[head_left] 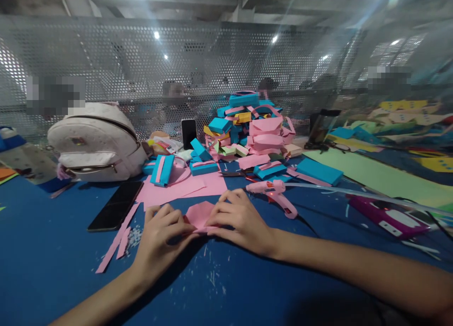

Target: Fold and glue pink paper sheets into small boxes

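Note:
Between my two hands is a folded piece of pink paper (200,214), just above the blue table. My left hand (163,231) pinches its left end between thumb and fingers. On the other end, my right hand (241,221) is closed with thumb and fingertips pressed along the fold. Part of the paper is hidden behind the fingers. Just beyond my right hand lies a pink hot glue gun (274,194) with a long clear glue stick in its back. Flat pink sheets (184,190) lie beyond my left hand, and cut pink strips (115,250) lie to its left.
A dark phone (116,207) lies left, near a white backpack (97,144). Blue and pink paper boxes and bags (265,132) are piled at the back before a perforated metal screen (212,57). A purple power bank-like object (387,217) and green sheet (371,175) are right.

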Demonstrator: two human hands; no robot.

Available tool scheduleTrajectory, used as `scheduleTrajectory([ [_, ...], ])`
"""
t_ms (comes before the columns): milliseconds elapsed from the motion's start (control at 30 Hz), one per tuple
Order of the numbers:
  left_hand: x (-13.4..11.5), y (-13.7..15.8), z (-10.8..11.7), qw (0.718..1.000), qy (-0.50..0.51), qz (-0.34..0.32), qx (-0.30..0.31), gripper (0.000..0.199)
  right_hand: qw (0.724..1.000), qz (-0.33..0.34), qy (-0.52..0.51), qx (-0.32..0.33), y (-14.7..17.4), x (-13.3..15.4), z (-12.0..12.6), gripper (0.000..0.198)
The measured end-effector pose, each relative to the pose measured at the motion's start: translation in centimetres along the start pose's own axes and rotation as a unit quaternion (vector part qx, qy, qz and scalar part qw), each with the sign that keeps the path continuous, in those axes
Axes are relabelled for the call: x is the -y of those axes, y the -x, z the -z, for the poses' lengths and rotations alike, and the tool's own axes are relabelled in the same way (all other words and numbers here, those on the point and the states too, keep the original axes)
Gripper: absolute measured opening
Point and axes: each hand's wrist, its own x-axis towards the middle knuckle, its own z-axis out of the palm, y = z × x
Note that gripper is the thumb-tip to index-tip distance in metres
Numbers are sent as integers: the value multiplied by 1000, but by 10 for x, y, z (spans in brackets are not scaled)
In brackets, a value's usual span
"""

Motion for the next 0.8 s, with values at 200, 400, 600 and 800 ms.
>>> scheduleTrajectory([
  [200,-1,0,-1,1000,2,7,0,7,1000,-2,2,-4,1,-2,-2,13],
  [400,-2,-1,2,1000,1,9,16,8,999,-24,-24,-9,1,-1,-4,9],
  [600,-6,-2,0,1000,-5,16,17,6,999,-26,-35,-8,-1,3,-4,8],
  [800,-12,-3,-2,999,-9,26,26,12,1000,-10,-15,2,-2,5,-5,13],
])
